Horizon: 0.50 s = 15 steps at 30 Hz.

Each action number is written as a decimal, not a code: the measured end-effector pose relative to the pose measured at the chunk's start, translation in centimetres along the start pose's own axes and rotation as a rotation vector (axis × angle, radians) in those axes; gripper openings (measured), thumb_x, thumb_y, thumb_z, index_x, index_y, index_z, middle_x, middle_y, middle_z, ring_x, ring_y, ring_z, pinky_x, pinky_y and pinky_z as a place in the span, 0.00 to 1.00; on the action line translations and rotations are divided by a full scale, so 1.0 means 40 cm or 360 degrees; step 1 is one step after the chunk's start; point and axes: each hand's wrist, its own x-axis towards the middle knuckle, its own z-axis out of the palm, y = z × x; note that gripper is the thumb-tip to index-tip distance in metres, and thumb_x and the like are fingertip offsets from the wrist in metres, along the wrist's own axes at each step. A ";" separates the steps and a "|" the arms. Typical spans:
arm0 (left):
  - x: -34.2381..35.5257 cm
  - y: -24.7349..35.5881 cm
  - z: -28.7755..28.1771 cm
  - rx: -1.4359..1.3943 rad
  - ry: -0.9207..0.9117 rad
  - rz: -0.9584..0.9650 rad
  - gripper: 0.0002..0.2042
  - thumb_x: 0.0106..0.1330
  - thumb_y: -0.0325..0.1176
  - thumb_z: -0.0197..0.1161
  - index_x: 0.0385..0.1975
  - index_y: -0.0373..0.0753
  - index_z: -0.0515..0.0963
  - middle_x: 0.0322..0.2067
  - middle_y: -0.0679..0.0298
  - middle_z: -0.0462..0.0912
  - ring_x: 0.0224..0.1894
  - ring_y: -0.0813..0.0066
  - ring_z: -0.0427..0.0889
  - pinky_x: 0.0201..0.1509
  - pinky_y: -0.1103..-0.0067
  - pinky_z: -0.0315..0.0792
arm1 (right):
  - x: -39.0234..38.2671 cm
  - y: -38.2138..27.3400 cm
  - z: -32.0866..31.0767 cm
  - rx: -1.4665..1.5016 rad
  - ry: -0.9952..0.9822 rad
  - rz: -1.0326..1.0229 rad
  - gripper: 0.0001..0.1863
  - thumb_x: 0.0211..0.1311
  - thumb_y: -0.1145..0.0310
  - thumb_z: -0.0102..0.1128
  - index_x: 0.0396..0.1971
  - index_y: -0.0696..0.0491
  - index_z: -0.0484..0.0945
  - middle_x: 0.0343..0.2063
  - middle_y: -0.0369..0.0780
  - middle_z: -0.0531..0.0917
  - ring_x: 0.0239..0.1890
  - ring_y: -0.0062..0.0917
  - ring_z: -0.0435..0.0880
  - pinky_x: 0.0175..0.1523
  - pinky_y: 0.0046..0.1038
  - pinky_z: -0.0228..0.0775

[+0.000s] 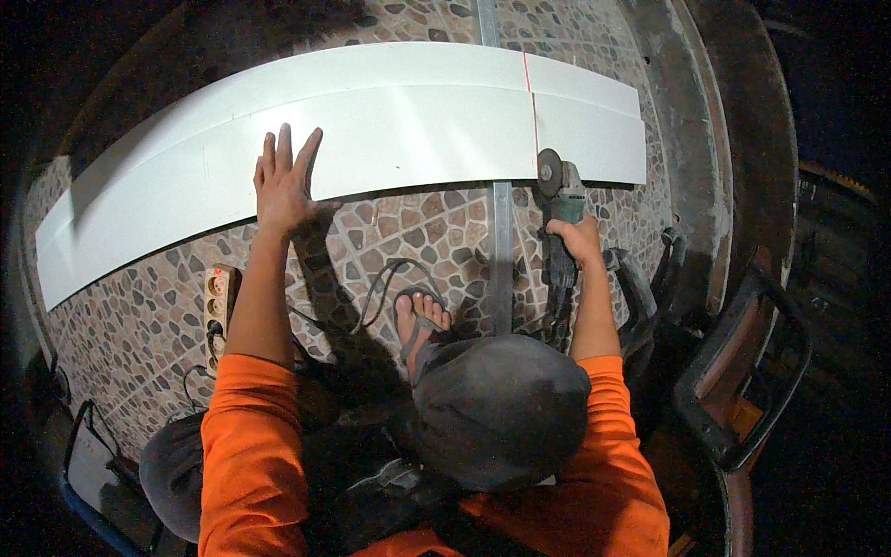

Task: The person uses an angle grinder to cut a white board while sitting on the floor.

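Note:
A long white panel [399, 139] lies across the floor in front of me, with a lengthwise seam and a red line [535, 121] marked across its right part. My left hand [285, 186] rests on the panel's near edge, fingers spread and holding nothing. My right hand [580, 239] is wrapped round the body of an angle grinder [565, 193]. The grinder's disc [549, 169] is at the near edge of the panel, by the lower end of the red line. Whether the disc touches the panel, I cannot tell.
A metal bar [502, 251] runs under the panel over the stone-patterned floor [408, 218]. Left of my foot [422, 316] lies a power strip [218, 302] with a plug in it, and a black cable [376, 288] loops nearby. A chair-like frame [742, 371] stands at right.

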 end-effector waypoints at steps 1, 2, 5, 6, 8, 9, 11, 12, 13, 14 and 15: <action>-0.001 -0.001 -0.001 -0.0004 0.0002 0.0002 0.68 0.40 0.55 0.91 0.85 0.73 0.51 0.87 0.58 0.42 0.88 0.49 0.40 0.88 0.51 0.46 | -0.004 -0.008 -0.001 -0.0016 -0.0002 0.0007 0.29 0.41 0.68 0.79 0.47 0.64 0.85 0.40 0.46 0.90 0.39 0.35 0.90 0.48 0.37 0.83; -0.001 -0.003 -0.003 -0.0009 0.0005 0.0003 0.68 0.40 0.55 0.91 0.85 0.73 0.51 0.87 0.58 0.42 0.88 0.49 0.40 0.88 0.51 0.46 | -0.008 -0.018 -0.003 -0.0032 -0.0004 0.0012 0.29 0.41 0.67 0.79 0.46 0.64 0.85 0.40 0.46 0.91 0.39 0.35 0.90 0.48 0.37 0.83; -0.003 -0.005 -0.007 -0.0018 0.0000 0.0007 0.67 0.41 0.55 0.90 0.85 0.73 0.51 0.87 0.58 0.42 0.88 0.49 0.40 0.88 0.51 0.46 | -0.020 -0.034 -0.004 -0.0041 -0.0021 -0.0030 0.29 0.41 0.67 0.79 0.46 0.64 0.85 0.41 0.46 0.91 0.39 0.35 0.90 0.48 0.37 0.83; -0.002 -0.004 -0.007 -0.0022 -0.0004 0.0010 0.67 0.41 0.55 0.90 0.85 0.73 0.51 0.87 0.58 0.42 0.88 0.49 0.40 0.88 0.51 0.46 | -0.020 -0.034 -0.004 0.0002 -0.0040 -0.0046 0.28 0.42 0.67 0.79 0.46 0.64 0.85 0.41 0.46 0.91 0.39 0.35 0.90 0.48 0.37 0.83; -0.003 0.003 -0.006 -0.0012 0.0011 0.0001 0.67 0.41 0.55 0.90 0.85 0.73 0.51 0.87 0.58 0.42 0.88 0.49 0.40 0.88 0.51 0.46 | -0.019 -0.028 -0.005 0.0089 -0.0078 -0.0078 0.28 0.42 0.67 0.79 0.46 0.64 0.85 0.41 0.46 0.91 0.39 0.35 0.90 0.49 0.37 0.83; -0.003 0.005 -0.005 -0.0008 0.0018 -0.0002 0.67 0.42 0.55 0.90 0.85 0.73 0.51 0.87 0.58 0.42 0.88 0.50 0.40 0.88 0.51 0.46 | -0.015 -0.023 -0.005 0.0069 -0.0066 -0.0101 0.28 0.42 0.67 0.79 0.46 0.64 0.85 0.41 0.46 0.91 0.39 0.35 0.90 0.49 0.37 0.83; -0.004 0.000 -0.006 -0.0022 0.0022 0.0009 0.67 0.42 0.55 0.90 0.85 0.73 0.51 0.87 0.59 0.41 0.88 0.50 0.40 0.88 0.51 0.46 | -0.008 -0.020 -0.002 0.0031 -0.0047 -0.0146 0.27 0.42 0.68 0.79 0.45 0.64 0.86 0.41 0.45 0.91 0.39 0.35 0.90 0.48 0.37 0.83; -0.005 -0.004 -0.006 -0.0028 0.0023 0.0014 0.67 0.42 0.55 0.90 0.85 0.73 0.51 0.87 0.59 0.41 0.88 0.50 0.39 0.88 0.51 0.46 | -0.008 -0.021 0.001 0.0046 -0.0057 -0.0125 0.27 0.42 0.68 0.78 0.44 0.64 0.86 0.41 0.45 0.91 0.39 0.35 0.90 0.48 0.36 0.83; -0.006 -0.006 -0.006 -0.0022 0.0013 0.0011 0.67 0.42 0.55 0.90 0.85 0.73 0.51 0.87 0.59 0.41 0.88 0.50 0.39 0.88 0.51 0.46 | -0.009 -0.022 0.003 0.0061 -0.0067 -0.0105 0.26 0.42 0.68 0.78 0.44 0.64 0.86 0.40 0.45 0.91 0.38 0.34 0.90 0.48 0.36 0.83; -0.004 -0.002 -0.007 -0.0024 0.0006 0.0012 0.67 0.42 0.55 0.90 0.85 0.73 0.51 0.87 0.59 0.41 0.88 0.50 0.39 0.88 0.51 0.45 | -0.005 -0.016 -0.003 0.0071 -0.0068 -0.0086 0.26 0.42 0.68 0.78 0.44 0.63 0.87 0.40 0.44 0.91 0.38 0.34 0.90 0.48 0.36 0.83; -0.002 0.003 -0.008 -0.0027 -0.0002 0.0014 0.67 0.42 0.56 0.90 0.85 0.73 0.50 0.87 0.59 0.40 0.88 0.50 0.39 0.88 0.52 0.45 | 0.001 -0.008 -0.008 0.0044 -0.0042 -0.0062 0.26 0.42 0.68 0.78 0.43 0.63 0.87 0.40 0.44 0.91 0.38 0.34 0.90 0.47 0.35 0.83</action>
